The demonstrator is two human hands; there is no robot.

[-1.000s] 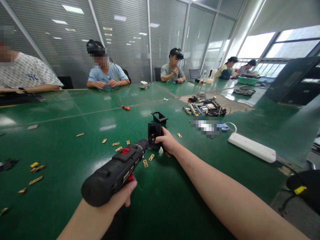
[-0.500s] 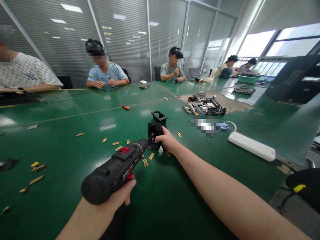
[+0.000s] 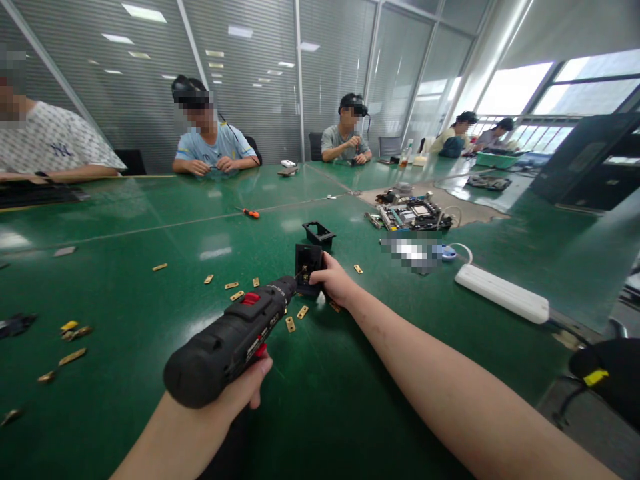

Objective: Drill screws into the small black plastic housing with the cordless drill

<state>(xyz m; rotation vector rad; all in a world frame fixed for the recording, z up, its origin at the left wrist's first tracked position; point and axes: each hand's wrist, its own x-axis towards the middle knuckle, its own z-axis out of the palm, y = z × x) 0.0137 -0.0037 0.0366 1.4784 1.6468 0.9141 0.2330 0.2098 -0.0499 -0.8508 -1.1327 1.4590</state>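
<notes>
My left hand (image 3: 256,380) is closed round the handle of a black cordless drill (image 3: 230,343) with red switches. Its bit points into a black plastic box-shaped part (image 3: 313,252) that has small brass pieces inside. My right hand (image 3: 339,283) grips that part from the right, thumb across its front, holding it upright with its open side toward the drill. Whether the bit is seated on a screw is too small to tell. Several flat brass strips (image 3: 291,325), each with holes, lie on the table around the part. Behind it rests a black square frame (image 3: 319,233).
On the green table (image 3: 150,320) are an orange-handled screwdriver (image 3: 250,213), a circuit board (image 3: 417,212), a white power strip (image 3: 501,293) and more brass pieces (image 3: 73,357) at left. Co-workers sit across the far side. A large black case (image 3: 590,163) stands at right.
My hands, the drill and the black part hold nearly the same position. Across the table, the co-worker in the grey shirt has slightly shifted a raised hand.
</notes>
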